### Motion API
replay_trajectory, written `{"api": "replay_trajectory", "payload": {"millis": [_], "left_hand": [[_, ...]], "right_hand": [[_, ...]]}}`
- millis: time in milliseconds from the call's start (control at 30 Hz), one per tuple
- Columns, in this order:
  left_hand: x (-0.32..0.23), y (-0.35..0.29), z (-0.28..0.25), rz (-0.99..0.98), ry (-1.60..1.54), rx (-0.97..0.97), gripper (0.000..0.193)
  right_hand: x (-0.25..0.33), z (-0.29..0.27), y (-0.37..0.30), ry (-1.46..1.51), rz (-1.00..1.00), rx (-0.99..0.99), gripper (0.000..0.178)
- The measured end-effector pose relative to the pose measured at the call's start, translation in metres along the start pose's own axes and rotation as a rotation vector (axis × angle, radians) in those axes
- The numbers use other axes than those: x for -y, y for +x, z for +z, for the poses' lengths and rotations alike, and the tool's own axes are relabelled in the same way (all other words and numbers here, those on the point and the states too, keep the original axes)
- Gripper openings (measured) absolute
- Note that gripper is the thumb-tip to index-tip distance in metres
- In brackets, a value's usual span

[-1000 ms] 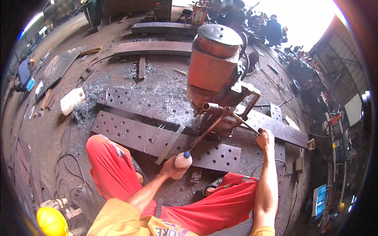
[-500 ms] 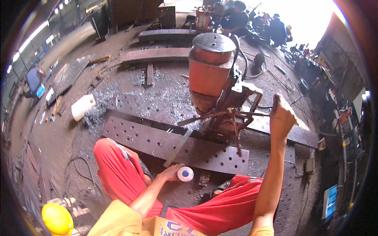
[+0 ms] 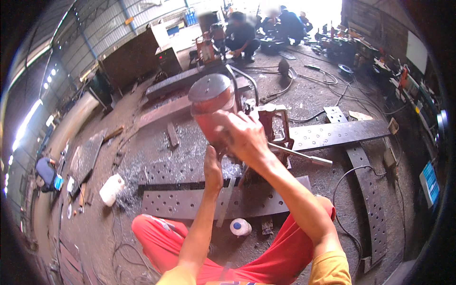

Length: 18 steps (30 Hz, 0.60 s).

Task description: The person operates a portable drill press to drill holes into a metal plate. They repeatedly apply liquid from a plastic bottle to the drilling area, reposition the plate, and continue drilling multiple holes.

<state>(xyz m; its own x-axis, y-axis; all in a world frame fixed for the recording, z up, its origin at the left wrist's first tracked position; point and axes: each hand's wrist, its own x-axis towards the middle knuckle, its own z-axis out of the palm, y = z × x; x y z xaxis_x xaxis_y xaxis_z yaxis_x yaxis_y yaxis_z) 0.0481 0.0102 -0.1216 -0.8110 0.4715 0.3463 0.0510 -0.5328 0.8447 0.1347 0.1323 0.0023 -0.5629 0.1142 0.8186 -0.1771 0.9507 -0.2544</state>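
Note:
A red drilling machine [image 3: 209, 121] with a grey domed top stands over the perforated steel plate [image 3: 166, 200] in front of me. My right hand [image 3: 244, 137] reaches across its housing, fingers spread and partly blurred. Whether they press on it, I cannot tell. Just below and to the left, my left hand [image 3: 213, 171] is raised at the machine's lower part, its fingers mostly hidden. A lever with a pale grip [image 3: 320, 161] sticks out to the right of the machine. The white bottle with a blue cap [image 3: 241, 227] stands on the floor between my legs, apart from both hands.
A flat metal strip [image 3: 225, 204] lies across the plate. Further perforated plates [image 3: 339, 134] lie at the right, with cables [image 3: 339, 190] on the floor. A white jug [image 3: 112, 190] sits at the left beside metal shavings. Several people [image 3: 242, 35] crouch at the back.
My left hand has let go of the bottle and risen to the machine. My right hand has moved from the lever on the right onto or over the housing. The view has shifted.

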Motion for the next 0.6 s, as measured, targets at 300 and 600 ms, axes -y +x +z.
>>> {"api": "replay_trajectory", "payload": {"millis": [300,600], "left_hand": [[0.074,0.014,-0.095,-0.266,-0.8,-0.567,0.037],[0.242,-0.02,-0.21,-0.65,-1.247,-0.262,0.02]], "right_hand": [[-0.036,-0.083,-0.044,-0.541,-0.105,-0.133,0.038],[-0.051,-0.075,-0.058,-0.174,-0.006,-0.005,0.021]]}}
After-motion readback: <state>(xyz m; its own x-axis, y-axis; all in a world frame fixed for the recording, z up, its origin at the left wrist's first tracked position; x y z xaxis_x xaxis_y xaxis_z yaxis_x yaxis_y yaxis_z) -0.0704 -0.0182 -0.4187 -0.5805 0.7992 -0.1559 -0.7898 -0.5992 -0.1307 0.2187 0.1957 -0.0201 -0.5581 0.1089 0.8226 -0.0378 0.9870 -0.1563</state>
